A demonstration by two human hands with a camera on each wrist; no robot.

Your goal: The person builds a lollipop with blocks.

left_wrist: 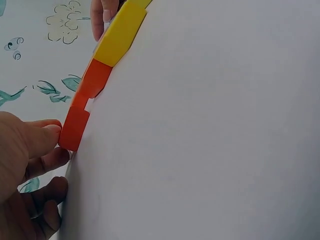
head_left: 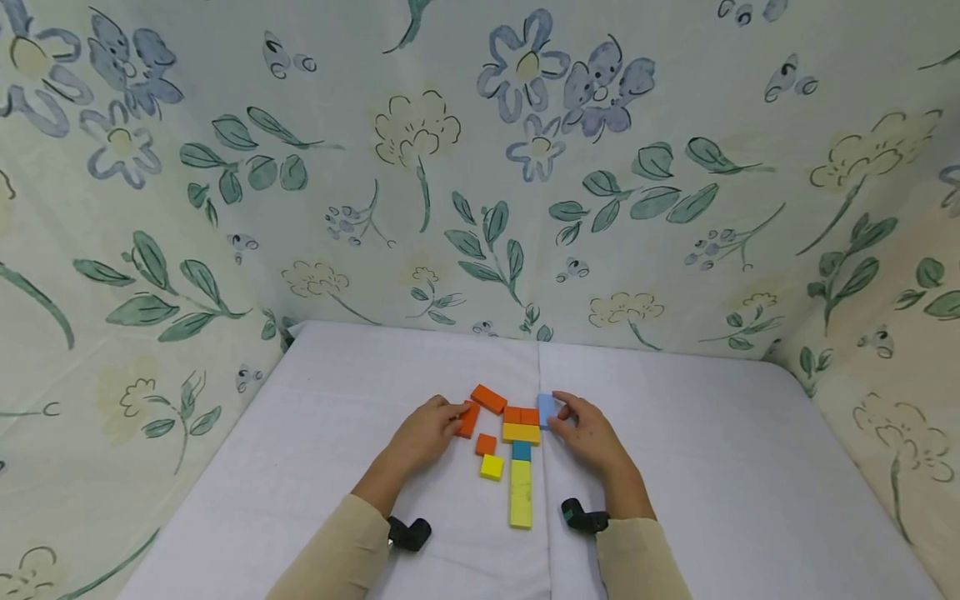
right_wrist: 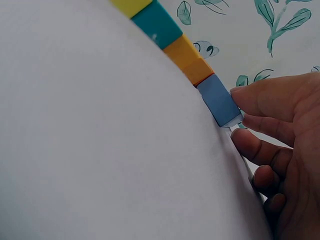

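Note:
My left hand (head_left: 423,435) pinches an orange rectangular block (head_left: 468,420) by its outer end, thumb and finger curled at it in the left wrist view. A light blue rectangular block (head_left: 547,412) is held between the thumb and fingers of my right hand (head_left: 592,433). That blue block stands beside two small orange blocks (head_left: 512,414), which sit in a row above a yellow-orange bar (head_left: 521,432). Below the bar come a teal block (head_left: 521,451) and a long pale yellow block (head_left: 521,495), forming a stem.
Another orange rectangular block (head_left: 489,398) lies slanted at the top left of the arrangement. Between my left hand and the stem are an orange cube (head_left: 486,445) and a yellow cube (head_left: 491,467). White cloth (head_left: 675,467) covers the table, with floral fabric (head_left: 480,167) hanging behind.

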